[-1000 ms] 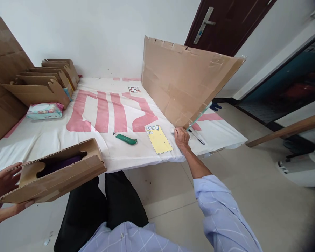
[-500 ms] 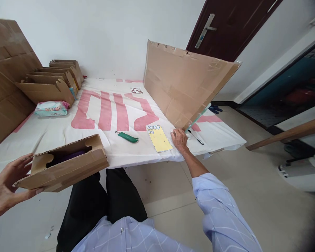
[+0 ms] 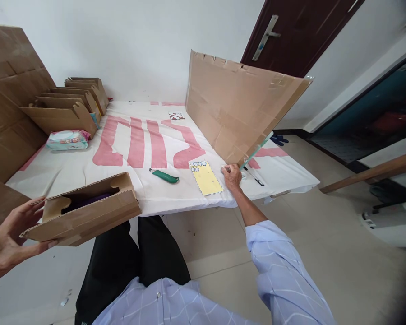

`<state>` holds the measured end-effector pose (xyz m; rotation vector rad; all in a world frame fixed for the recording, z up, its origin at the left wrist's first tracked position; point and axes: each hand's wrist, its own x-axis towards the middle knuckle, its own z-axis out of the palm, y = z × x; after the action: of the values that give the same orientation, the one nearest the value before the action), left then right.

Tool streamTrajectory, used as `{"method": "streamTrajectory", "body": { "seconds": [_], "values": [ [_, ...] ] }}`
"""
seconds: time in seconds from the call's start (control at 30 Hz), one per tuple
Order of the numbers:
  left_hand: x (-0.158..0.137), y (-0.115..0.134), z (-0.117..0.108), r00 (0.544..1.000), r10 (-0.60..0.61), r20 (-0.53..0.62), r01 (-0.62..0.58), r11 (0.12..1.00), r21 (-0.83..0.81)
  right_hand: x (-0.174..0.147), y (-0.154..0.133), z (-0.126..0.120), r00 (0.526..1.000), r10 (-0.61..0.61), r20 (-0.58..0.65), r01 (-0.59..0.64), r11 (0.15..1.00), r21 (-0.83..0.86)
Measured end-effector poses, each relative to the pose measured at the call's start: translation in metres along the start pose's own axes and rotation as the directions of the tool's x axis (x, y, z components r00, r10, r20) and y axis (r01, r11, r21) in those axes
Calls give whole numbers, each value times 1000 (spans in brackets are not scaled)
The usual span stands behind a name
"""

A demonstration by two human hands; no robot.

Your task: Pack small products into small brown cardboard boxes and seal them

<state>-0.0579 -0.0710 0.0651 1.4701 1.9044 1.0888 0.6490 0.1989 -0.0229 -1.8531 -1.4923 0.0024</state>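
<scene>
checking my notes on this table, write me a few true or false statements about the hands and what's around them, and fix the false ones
1. The left hand holds a cardboard box. True.
2. The green cutter lies on the yellow card. False: it lies apart, to the left of the card.
3. Something purple shows inside the box. True.
4. The right hand is on the pastel pack. False: it is by the lower corner of the large cardboard panel; the pack lies far to its left.
5. The large cardboard panel stands up from the table. True.
</scene>
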Motion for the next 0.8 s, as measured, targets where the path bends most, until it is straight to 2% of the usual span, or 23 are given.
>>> {"method": "streamTrajectory", "body": {
  "seconds": [0.2, 0.4, 0.63, 0.8],
  "values": [
    [-2, 10, 0, 1000, 16, -5, -16, 1000, 5, 1, -7, -4, 998, 46, 47, -46, 999, 4],
    [-3, 12, 3, 998, 45, 39, -45, 999, -19, 3, -17, -13, 994, 66, 86, -64, 998, -29],
    [-4, 26, 18, 996, 82, 34, -76, 985, -155, 5, -51, -32, 996, 60, 59, -57, 997, -48],
    [-3, 26, 29, 977, 211, 15, -200, 945, -259, 14, -65, -39, 995, 82, 60, -79, 995, -58]
  ]
}}
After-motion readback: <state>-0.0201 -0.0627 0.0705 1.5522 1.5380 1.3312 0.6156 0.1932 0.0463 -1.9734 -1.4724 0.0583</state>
